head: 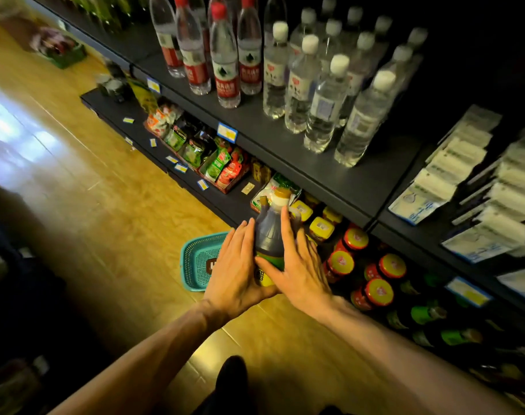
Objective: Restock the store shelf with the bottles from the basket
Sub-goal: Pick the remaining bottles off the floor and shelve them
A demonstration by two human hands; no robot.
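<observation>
Both hands held the dark bottle (270, 235) above the wooden floor (111, 205), beside the lower shelf (225, 205). The left grip (235, 271) and right grip (297, 265) pressed its sides with fingers nearly straight. The teal basket (195, 262) lay below, perhaps empty.

Both my forearms reach forward, bare, converging toward centre. Left hand (235, 272) cups from left side, fingers straight and together, palm inward. Right hand (297, 265) presses from right, fingers spread, thumb angled toward left palm.
</observation>
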